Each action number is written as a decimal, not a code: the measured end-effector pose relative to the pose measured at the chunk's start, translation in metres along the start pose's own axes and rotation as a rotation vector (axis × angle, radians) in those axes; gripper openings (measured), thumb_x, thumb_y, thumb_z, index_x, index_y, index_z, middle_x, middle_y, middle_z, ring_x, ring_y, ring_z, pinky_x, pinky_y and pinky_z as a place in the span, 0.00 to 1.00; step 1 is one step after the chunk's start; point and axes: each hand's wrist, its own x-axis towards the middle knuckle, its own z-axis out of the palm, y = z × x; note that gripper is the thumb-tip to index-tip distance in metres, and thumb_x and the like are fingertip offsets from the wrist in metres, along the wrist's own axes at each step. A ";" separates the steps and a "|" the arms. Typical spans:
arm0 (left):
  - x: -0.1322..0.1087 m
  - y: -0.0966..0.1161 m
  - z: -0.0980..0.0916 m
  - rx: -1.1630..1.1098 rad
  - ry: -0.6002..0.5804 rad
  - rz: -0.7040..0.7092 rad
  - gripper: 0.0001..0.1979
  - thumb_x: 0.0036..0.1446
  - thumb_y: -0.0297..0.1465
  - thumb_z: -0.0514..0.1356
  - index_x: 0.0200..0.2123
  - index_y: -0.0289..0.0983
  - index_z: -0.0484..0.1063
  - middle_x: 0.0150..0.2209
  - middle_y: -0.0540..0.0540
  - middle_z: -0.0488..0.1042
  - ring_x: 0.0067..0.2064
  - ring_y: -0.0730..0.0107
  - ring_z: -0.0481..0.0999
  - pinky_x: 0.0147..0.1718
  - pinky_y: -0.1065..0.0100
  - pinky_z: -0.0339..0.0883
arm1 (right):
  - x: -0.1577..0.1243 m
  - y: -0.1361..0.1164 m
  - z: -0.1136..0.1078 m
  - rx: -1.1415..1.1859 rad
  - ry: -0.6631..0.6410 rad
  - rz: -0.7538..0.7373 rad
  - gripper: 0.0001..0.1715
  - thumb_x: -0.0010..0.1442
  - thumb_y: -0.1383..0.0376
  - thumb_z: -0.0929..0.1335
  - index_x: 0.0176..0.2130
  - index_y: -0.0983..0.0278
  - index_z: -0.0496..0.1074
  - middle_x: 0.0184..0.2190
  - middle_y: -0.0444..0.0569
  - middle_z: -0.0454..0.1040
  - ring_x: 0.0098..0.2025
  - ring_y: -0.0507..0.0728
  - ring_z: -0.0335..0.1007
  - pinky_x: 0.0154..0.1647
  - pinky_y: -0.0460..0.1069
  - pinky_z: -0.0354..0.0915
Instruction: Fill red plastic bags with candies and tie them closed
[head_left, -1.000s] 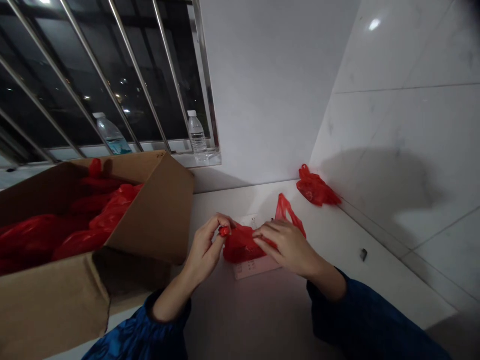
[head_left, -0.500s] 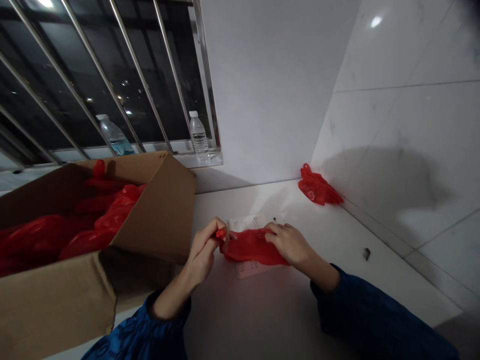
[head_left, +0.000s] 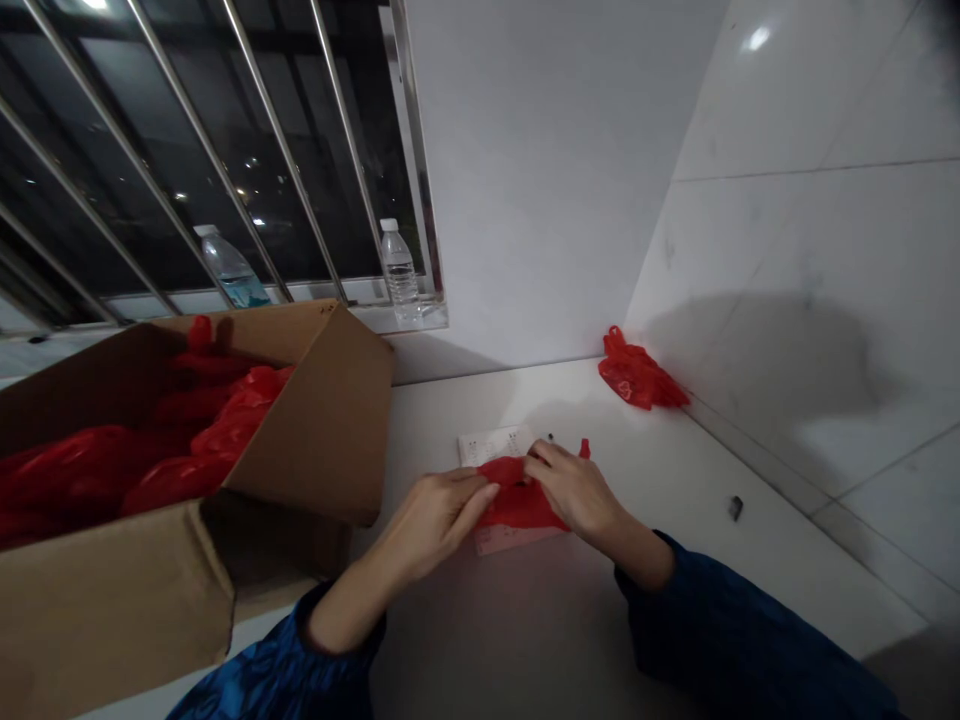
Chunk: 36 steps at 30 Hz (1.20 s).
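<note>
Between my hands lies a red plastic bag (head_left: 523, 507), thin and crumpled, over a printed paper booklet (head_left: 480, 447) on the white tabletop. My left hand (head_left: 439, 515) pinches the bag's left side, thumb toward me and fingers beyond. On the other side, my right hand (head_left: 574, 488) has its fingers bent down onto the bag and grips its upper right part. A small red end of the bag sticks up behind the right knuckles. The fingertips of my right hand are partly hidden by the plastic.
A cardboard box (head_left: 322, 400) of red bags (head_left: 225, 430) stands at left. Two water bottles, one left (head_left: 231, 268) and one right (head_left: 400, 272), are on the sill by the barred window. More red bags (head_left: 637, 372) lie in the back corner; a small dark object (head_left: 735, 508) sits at right.
My left hand has moved right, closer to my right hand, and changed its hold on the bag. A red end now shows behind my right hand, and the bag looks more bunched.
</note>
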 end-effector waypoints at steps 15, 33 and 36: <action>0.004 -0.026 0.047 0.672 -0.128 -0.374 0.24 0.63 0.46 0.56 0.36 0.31 0.81 0.32 0.33 0.80 0.44 0.46 0.77 0.51 0.47 0.60 | 0.003 0.024 0.035 0.034 -0.245 0.177 0.51 0.44 0.65 0.76 0.63 0.67 0.58 0.61 0.63 0.63 0.57 0.70 0.64 0.54 0.60 0.62; 0.023 -0.020 0.056 0.392 -0.068 -0.150 0.11 0.65 0.30 0.54 0.45 0.38 0.76 0.44 0.39 0.76 0.48 0.53 0.73 0.44 0.58 0.66 | 0.016 0.011 0.029 0.059 0.039 -0.033 0.08 0.65 0.65 0.66 0.41 0.61 0.76 0.42 0.50 0.76 0.47 0.61 0.68 0.51 0.56 0.59; 0.020 -0.040 0.067 0.390 -0.135 -0.264 0.27 0.55 0.36 0.65 0.58 0.37 0.68 0.54 0.35 0.72 0.55 0.44 0.69 0.51 0.49 0.65 | 0.011 0.019 0.040 0.063 -0.094 0.020 0.25 0.58 0.60 0.72 0.54 0.64 0.71 0.50 0.55 0.75 0.52 0.65 0.67 0.53 0.59 0.59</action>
